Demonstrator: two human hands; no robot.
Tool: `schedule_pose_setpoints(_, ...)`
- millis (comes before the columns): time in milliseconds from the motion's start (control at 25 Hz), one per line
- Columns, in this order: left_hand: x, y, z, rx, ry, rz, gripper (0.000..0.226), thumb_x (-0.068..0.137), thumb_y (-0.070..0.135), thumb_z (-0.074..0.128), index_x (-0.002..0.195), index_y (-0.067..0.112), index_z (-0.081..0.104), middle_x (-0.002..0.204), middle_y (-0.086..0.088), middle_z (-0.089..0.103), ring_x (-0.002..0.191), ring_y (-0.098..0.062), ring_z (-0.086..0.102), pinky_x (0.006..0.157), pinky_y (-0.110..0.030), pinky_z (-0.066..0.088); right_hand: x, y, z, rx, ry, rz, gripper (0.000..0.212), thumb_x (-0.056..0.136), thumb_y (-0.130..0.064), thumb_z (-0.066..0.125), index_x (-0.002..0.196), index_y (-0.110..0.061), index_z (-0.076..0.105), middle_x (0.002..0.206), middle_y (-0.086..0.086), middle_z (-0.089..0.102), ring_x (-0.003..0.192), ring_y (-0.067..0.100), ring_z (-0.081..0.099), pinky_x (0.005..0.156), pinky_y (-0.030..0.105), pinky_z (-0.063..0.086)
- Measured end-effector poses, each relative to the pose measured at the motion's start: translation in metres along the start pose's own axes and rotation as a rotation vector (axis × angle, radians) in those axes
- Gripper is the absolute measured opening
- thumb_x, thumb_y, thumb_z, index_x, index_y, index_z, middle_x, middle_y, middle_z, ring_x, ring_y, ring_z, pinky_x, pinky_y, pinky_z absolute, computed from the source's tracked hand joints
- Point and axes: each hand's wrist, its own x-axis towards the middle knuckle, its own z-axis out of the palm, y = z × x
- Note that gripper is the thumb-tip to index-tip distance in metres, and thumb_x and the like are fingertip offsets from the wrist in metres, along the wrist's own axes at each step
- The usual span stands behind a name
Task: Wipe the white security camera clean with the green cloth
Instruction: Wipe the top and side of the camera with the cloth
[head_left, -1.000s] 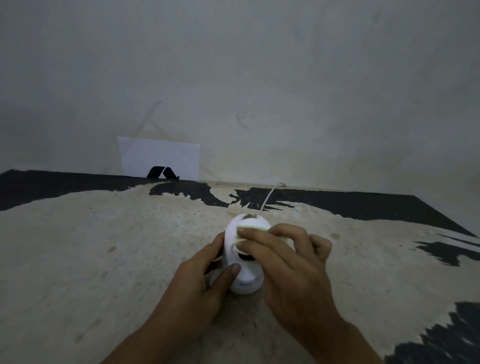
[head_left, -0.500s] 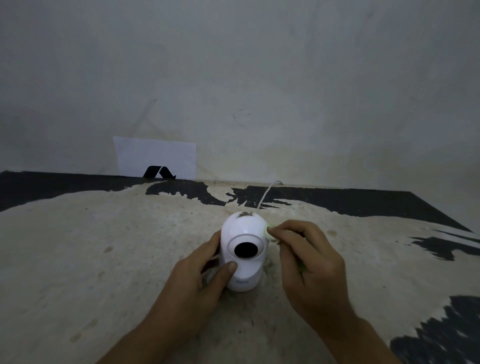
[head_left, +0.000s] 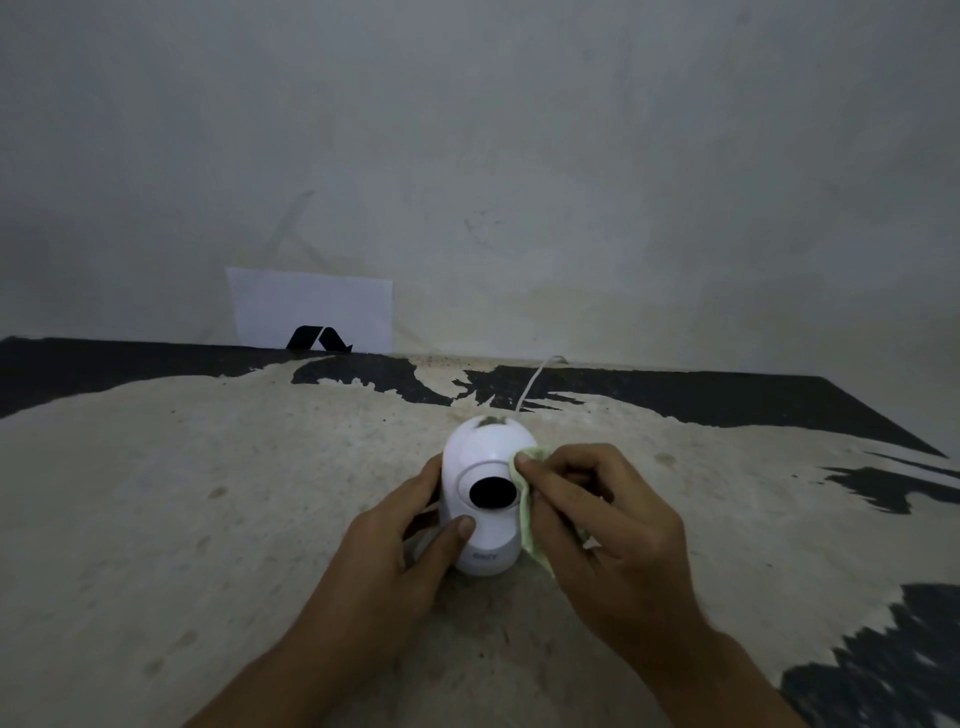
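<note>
The white security camera (head_left: 480, 457) stands upright at the table's middle, its black round lens facing me and a dark smudge on its top. My left hand (head_left: 395, 545) grips its left side, thumb on the lower front. My right hand (head_left: 597, 519) holds the pale green cloth (head_left: 525, 514) pressed against the camera's right side, beside the lens ring. Most of the cloth is hidden under my fingers.
A white cable (head_left: 535, 379) runs from behind the camera to the back wall. A white card with a black mark (head_left: 311, 306) leans against the wall at the back left. The worn tabletop (head_left: 208, 519) is beige with black patches along the back and right.
My right hand slid the cloth off the camera's front, uncovering the lens, and now presses it on the right side. The left hand kept its grip.
</note>
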Motion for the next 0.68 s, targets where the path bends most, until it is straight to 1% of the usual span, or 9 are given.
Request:
schedule_pose_setpoints(120,-0.001,0.000,0.000,0.004,0.005,0.008,0.056,0.081,0.044,0.055,0.131,0.049,0.032,0.127,0.035,0.048,0.113,0.015,0.047,0.085,0.002,0.037,0.001,0.006,-0.007,-0.034,-0.048,-0.034,0.022,0.081,-0.014,0.063,0.100,-0.007,0.070,0.086,0.007,0.064,0.070,0.009,0.056,0.063,0.013,0.048)
schedule_pose_setpoints(200,-0.001,0.002,0.000,0.003,0.005,0.009,0.052,0.079,0.046,0.054,0.125,0.056,0.031,0.117,0.047,0.047,0.109,0.020,0.046,0.081,0.004,0.036,0.000,0.005,-0.008,-0.056,-0.045,-0.045,0.022,0.083,-0.013,0.063,0.102,-0.007,0.069,0.087,0.008,0.063,0.071,0.012,0.057,0.062,0.019,0.048)
schedule_pose_setpoints(240,-0.001,0.004,0.000,0.004,0.004,0.007,0.050,0.077,0.047,0.053,0.120,0.060,0.031,0.109,0.053,0.047,0.106,0.023,0.045,0.079,0.005,0.036,0.000,0.002,-0.006,-0.076,-0.041,-0.055,0.023,0.085,-0.014,0.060,0.106,-0.007,0.068,0.091,0.010,0.063,0.075,0.013,0.057,0.065,0.019,0.049)
schedule_pose_setpoints(320,0.000,0.006,0.000,0.010,0.000,-0.011,0.047,0.075,0.050,0.051,0.114,0.063,0.029,0.098,0.062,0.043,0.101,0.029,0.044,0.075,0.007,0.036,0.002,-0.006,0.000,-0.171,-0.062,-0.093,0.028,0.095,-0.020,0.046,0.113,-0.009,0.064,0.098,0.012,0.062,0.085,0.015,0.056,0.073,0.014,0.047)
schedule_pose_setpoints(400,0.000,0.006,0.000,0.000,0.000,-0.019,0.047,0.073,0.051,0.050,0.113,0.064,0.028,0.094,0.062,0.042,0.098,0.031,0.043,0.072,0.007,0.036,0.004,-0.010,0.001,-0.240,-0.102,-0.118,0.039,0.099,-0.028,0.032,0.113,-0.010,0.063,0.099,0.013,0.061,0.088,0.017,0.055,0.074,0.016,0.047)
schedule_pose_setpoints(440,0.000,0.005,0.000,-0.004,0.002,-0.014,0.048,0.074,0.050,0.051,0.115,0.063,0.029,0.097,0.059,0.045,0.100,0.030,0.043,0.073,0.007,0.036,0.005,-0.009,-0.001,-0.249,-0.113,-0.113,0.039,0.098,-0.028,0.032,0.111,-0.010,0.064,0.098,0.013,0.061,0.086,0.017,0.055,0.070,0.018,0.049)
schedule_pose_setpoints(520,0.000,0.004,0.000,-0.005,0.010,-0.002,0.050,0.077,0.047,0.053,0.121,0.058,0.031,0.111,0.048,0.048,0.107,0.022,0.046,0.078,0.004,0.038,0.005,-0.004,-0.008,-0.235,-0.128,-0.089,0.031,0.094,-0.025,0.043,0.107,-0.010,0.066,0.092,0.010,0.060,0.078,0.016,0.052,0.061,0.023,0.049)
schedule_pose_setpoints(560,0.000,0.003,0.000,-0.006,0.010,0.001,0.050,0.078,0.046,0.053,0.122,0.058,0.032,0.113,0.045,0.049,0.109,0.020,0.046,0.080,0.003,0.038,0.004,0.000,-0.010,-0.225,-0.136,-0.074,0.026,0.091,-0.023,0.049,0.105,-0.011,0.067,0.089,0.009,0.059,0.074,0.015,0.050,0.057,0.025,0.047)
schedule_pose_setpoints(680,-0.001,0.003,0.000,-0.011,0.015,0.011,0.048,0.079,0.045,0.055,0.118,0.061,0.032,0.107,0.051,0.048,0.106,0.025,0.044,0.077,0.006,0.036,-0.001,0.008,-0.012,-0.194,-0.171,-0.064,0.019,0.085,-0.020,0.056,0.094,-0.012,0.071,0.082,0.006,0.059,0.067,0.014,0.049,0.052,0.029,0.046)
